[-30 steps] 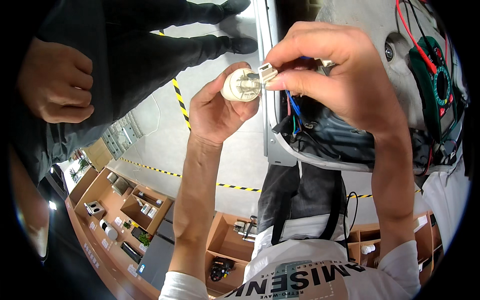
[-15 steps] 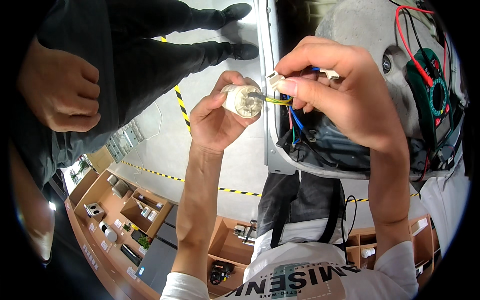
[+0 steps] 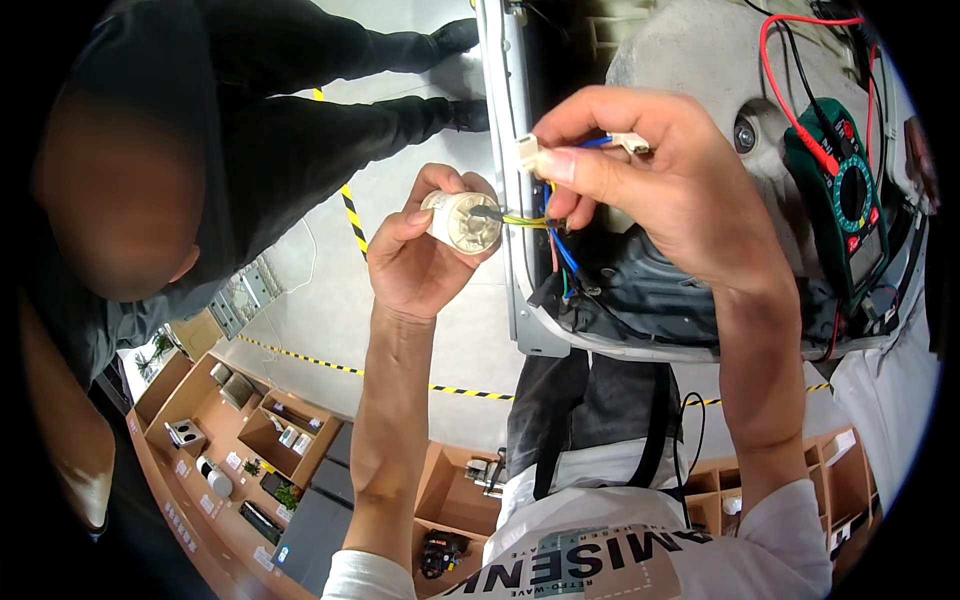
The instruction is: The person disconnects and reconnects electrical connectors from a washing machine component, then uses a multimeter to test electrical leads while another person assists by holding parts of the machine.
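Note:
My left hand (image 3: 412, 262) is closed round a white cylindrical capacitor (image 3: 447, 224), its ribbed end turned toward my right hand. Yellow-green wires (image 3: 525, 222) run from that end to beneath my right fingers. Between thumb and forefinger, my right hand (image 3: 665, 185) pinches a small white plug connector (image 3: 528, 153). A second white connector (image 3: 630, 143) on a blue wire sticks out by the curled fingers of that hand. Below, blue, pink and green wires (image 3: 566, 262) hang into the open metal housing of an appliance (image 3: 520, 290).
A green multimeter (image 3: 852, 200) with red and black leads leans at the right, beside a grey concrete-like block (image 3: 690, 60). A person in dark clothes (image 3: 120, 190) stands close on the left. Wooden shelf boxes (image 3: 215, 440) hold small goods; striped tape (image 3: 470, 392) marks the floor.
My view has shifted a little, so the housing and both hands appear further left. The person at the left has leaned in, head now in view. My grips look the same.

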Motion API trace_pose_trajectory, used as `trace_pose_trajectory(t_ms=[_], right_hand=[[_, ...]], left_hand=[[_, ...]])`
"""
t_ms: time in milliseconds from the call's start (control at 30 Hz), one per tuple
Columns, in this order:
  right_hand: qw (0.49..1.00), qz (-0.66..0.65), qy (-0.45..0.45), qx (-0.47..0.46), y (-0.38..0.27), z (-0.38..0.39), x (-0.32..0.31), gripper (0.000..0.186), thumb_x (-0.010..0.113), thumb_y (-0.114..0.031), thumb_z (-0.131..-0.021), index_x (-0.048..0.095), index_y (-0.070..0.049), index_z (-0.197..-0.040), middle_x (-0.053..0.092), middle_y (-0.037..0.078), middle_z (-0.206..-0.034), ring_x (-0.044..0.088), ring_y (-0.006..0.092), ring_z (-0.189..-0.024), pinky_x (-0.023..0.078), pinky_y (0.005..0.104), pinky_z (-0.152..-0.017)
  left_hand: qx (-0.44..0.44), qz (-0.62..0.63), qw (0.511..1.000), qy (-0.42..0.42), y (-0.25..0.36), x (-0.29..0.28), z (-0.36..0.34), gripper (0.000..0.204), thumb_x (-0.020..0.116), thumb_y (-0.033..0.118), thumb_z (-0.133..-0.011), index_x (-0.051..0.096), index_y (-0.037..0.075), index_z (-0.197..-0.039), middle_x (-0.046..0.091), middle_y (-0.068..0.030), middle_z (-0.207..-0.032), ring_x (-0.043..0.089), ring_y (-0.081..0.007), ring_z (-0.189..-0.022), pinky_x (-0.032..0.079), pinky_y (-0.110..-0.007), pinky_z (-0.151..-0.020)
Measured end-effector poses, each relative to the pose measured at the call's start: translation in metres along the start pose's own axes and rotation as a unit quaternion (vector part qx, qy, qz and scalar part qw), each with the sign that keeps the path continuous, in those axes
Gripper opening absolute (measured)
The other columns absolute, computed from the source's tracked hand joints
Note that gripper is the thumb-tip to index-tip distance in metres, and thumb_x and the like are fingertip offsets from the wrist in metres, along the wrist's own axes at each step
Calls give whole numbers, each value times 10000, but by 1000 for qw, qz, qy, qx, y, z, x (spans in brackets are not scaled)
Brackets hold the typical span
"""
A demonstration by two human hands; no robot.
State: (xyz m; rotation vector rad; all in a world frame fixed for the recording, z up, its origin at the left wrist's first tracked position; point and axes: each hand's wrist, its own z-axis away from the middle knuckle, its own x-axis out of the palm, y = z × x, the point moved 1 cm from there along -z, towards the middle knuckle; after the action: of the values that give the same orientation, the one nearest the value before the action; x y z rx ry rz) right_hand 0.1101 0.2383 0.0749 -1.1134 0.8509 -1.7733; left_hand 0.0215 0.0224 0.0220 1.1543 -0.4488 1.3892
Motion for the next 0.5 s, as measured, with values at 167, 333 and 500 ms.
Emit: trace_pose_trajectory(t_ms=[167, 333, 500], right_hand=[[999, 9, 20, -30, 6, 0, 4, 173, 625, -102, -887, 641, 17, -1012, 647, 50, -789, 590, 69, -654, 459, 185, -570], [992, 84, 46, -77, 10, -3, 9, 140, 625, -74, -876, 662, 5, -985, 646, 39, -798, 573, 60, -646, 469, 191, -565], [992, 104, 33, -58, 7, -1, 8, 137, 635, -42, -855, 687, 16, -967, 652, 44, -790, 575, 69, -656, 473, 200, -585]], left_hand=[[2, 9, 1000, 11, -4, -4, 0, 272, 564, 248, -847, 536, 68, -1050, 533, -159, -1040, 598, -215, -853, 518, -317, -717], [21, 0, 999, 27, -7, -3, 2, 253, 619, 286, -905, 542, 85, -1038, 544, -143, -1067, 623, -194, -908, 548, -322, -753], [22, -53, 998, 33, 1, 0, 4, 481, 770, 146, -783, 517, 114, -1191, 559, -146, -1142, 587, -210, -1079, 495, -310, -920]])
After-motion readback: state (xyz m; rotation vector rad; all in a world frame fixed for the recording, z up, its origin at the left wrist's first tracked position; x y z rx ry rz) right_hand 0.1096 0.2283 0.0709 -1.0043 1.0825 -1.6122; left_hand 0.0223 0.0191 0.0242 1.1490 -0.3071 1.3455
